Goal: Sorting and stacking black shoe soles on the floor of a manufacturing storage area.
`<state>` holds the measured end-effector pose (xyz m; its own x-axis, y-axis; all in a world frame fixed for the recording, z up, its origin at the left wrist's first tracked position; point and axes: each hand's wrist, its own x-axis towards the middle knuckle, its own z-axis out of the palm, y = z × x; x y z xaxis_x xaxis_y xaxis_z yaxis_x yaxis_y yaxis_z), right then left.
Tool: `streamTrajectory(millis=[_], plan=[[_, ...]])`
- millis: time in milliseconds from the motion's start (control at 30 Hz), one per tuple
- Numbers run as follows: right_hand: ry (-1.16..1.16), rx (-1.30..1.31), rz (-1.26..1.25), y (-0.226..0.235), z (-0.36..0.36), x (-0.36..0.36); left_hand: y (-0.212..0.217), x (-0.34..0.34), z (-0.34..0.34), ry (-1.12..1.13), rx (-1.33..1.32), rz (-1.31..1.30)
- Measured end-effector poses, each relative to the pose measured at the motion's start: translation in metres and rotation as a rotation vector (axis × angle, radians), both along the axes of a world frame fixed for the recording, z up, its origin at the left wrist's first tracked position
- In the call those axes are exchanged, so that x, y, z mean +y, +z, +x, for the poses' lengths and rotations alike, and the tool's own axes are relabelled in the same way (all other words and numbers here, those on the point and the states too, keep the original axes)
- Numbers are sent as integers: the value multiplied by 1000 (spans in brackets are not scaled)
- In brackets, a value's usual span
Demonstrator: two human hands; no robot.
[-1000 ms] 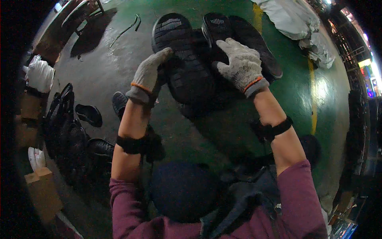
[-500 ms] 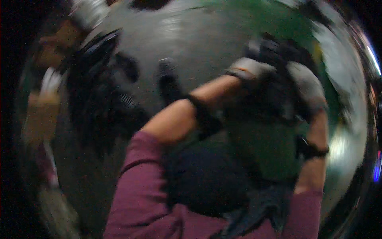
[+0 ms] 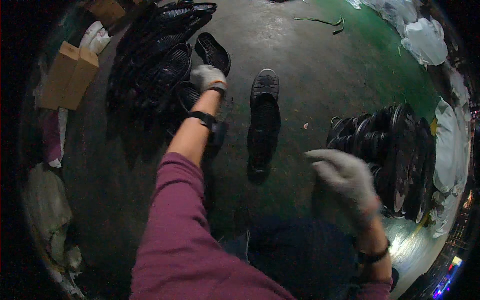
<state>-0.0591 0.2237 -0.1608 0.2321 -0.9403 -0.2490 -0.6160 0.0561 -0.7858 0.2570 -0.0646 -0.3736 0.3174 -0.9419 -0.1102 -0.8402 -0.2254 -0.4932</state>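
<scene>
My left hand point(image 3: 209, 78), in a pale work glove, reaches to the near end of a loose black shoe sole point(image 3: 213, 51) beside a big pile of black soles point(image 3: 155, 70). Its fingers are blurred and partly hidden, so their grip cannot be made out. My right hand point(image 3: 345, 177), gloved too, hovers above the floor with fingers stretched and thumb apart, holding nothing. Between the hands, dark soles or shoes point(image 3: 264, 92) lie end to end in a line. Close to the right hand, a row of black soles or shoes point(image 3: 395, 150) stands packed on edge.
Cardboard boxes point(image 3: 69, 75) and a white bag point(image 3: 95, 37) sit at the left. Clear plastic bags point(image 3: 425, 41) lie at the far right, and white sacks point(image 3: 446, 145) behind the packed row. A green strap point(image 3: 322, 21) lies on the dark floor point(image 3: 295, 70).
Both hands were at the dark heap on the right. My left hand has swung across to the left pile; my right hand has drawn back off the heap. The view has turned left.
</scene>
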Motion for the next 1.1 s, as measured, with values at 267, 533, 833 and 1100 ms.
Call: streamTrajectory(millis=[267, 533, 833, 1100], plan=[[-371, 228, 466, -233, 48, -18, 36, -7, 141, 299, 324, -286], [-620, 41, 296, -288, 89, -35, 36, -14, 235, 187, 562, -183], [-628, -692, 470, -244, 31, -26, 27, 97, 136, -210, 955, -374], [-880, -1167, 382, -209, -9, -32, -57, 148, 15, -241, 1048, 180]])
